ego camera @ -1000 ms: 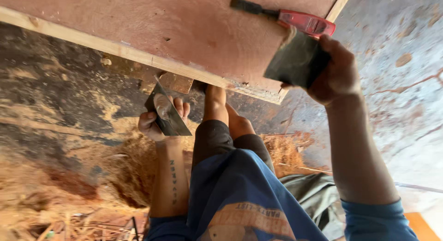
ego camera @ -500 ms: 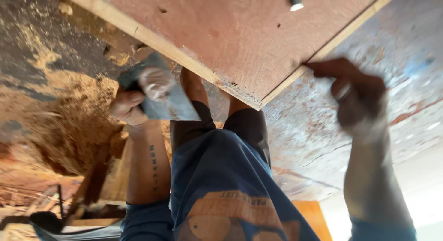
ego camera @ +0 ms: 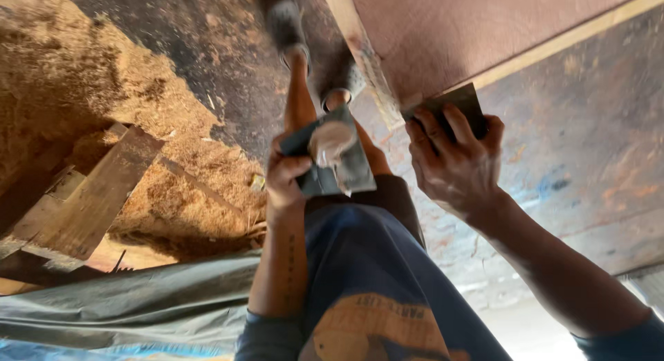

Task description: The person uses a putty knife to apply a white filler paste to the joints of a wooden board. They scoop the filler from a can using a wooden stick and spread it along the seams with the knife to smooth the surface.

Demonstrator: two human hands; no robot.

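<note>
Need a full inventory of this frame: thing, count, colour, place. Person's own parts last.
plywood board: 1, reddish-brown with a pale edge strip, top right, resting on the floor.
scraper blade: 1, dark grey, at the board's corner, in the right hand.
flat plate with filler: 1, grey with a pale blob on it, centre, in the left hand.
sawdust pile: 1, tan, left side of the floor.
wood planks: a few, brown, lower left beside the sawdust.
tarpaulin: 1, grey-green, bottom left.
floor: stained dark and rust-coloured, right and top centre.
shorts: 1, blue, bottom centre.
left hand: grips the plate.
right hand: grips the scraper.
feet: 2, blurred, top centre.
</note>
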